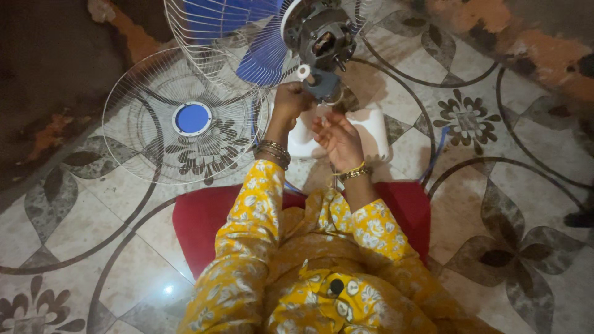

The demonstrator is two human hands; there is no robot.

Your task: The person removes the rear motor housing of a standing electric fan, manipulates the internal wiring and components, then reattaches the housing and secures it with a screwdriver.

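Observation:
A table fan stands in front of me with its bare motor (323, 38) exposed, blue blades (263, 52) and rear wire guard (204, 37) still on it. My left hand (289, 102) is closed around the grey neck (323, 85) just under the motor, beside a small white knob (303, 72). My right hand (337, 137) hovers just below the neck, palm up, fingers loosely spread, holding nothing I can see. The fan's white base (371, 133) lies on the floor under both hands. Bangles ring both wrists.
The detached front wire guard (185, 120) with a blue centre disc lies flat on the patterned tile floor at left. I sit on a red cushion (204, 219). A blue strip (438, 151) lies to the right. A rough wall edge (544, 55) runs at top right.

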